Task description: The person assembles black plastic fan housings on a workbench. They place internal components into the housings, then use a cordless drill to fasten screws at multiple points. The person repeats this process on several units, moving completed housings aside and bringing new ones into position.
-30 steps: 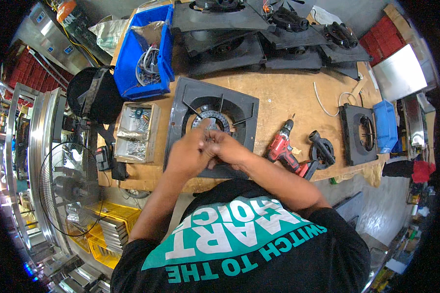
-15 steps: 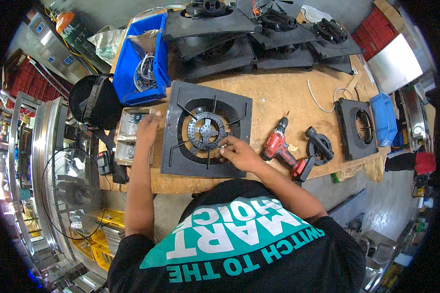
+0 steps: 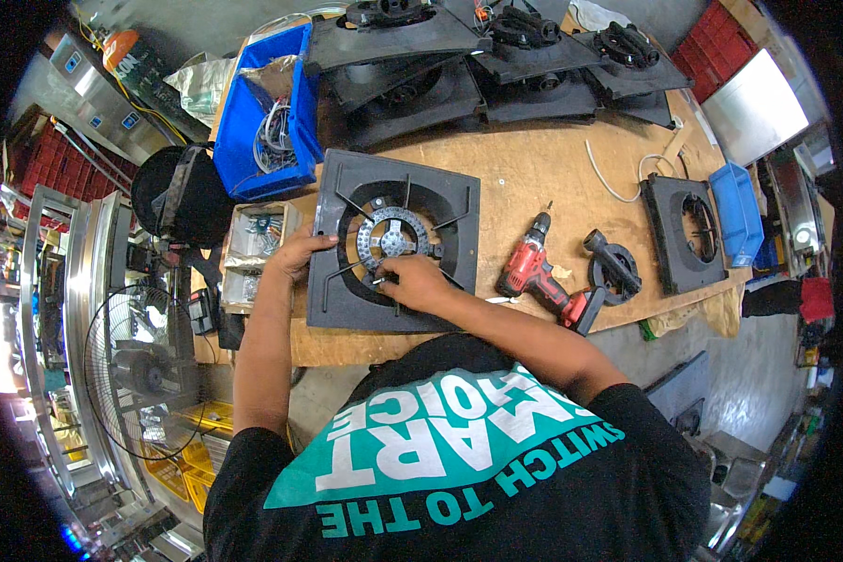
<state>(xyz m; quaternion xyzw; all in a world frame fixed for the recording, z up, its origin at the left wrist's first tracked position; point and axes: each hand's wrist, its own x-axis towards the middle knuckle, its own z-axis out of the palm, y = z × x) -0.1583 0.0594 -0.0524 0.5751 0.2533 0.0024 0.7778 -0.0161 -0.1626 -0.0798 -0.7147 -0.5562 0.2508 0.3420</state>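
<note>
A square black cast-iron stove frame (image 3: 445, 309) lies in front of me, with a round grey burner ring (image 3: 365, 245) in its opening and several support bars pointing inward. My left hand (image 3: 300, 253) grips the frame's left edge, thumb on top; its other fingers are mostly hidden. Over the front of the opening, my right hand (image 3: 410, 283) is closed in a pinch beside the burner ring. A small shiny tip shows at those fingers, too little to name. Just left of the frame stands a parts box (image 3: 237, 309) with small metal hardware in its compartments.
Right of the frame lie a red cordless drill (image 3: 532, 267), a black burner part (image 3: 616, 276) and another black frame (image 3: 660, 244). Stacked frames (image 3: 421, 103) line the table's back. A blue bin with wires (image 3: 229, 155) stands back left, a smaller blue bin (image 3: 742, 220) far right.
My left hand has come from over the parts box to the frame's left edge. My right hand has moved left, from the opening's right side to its front.
</note>
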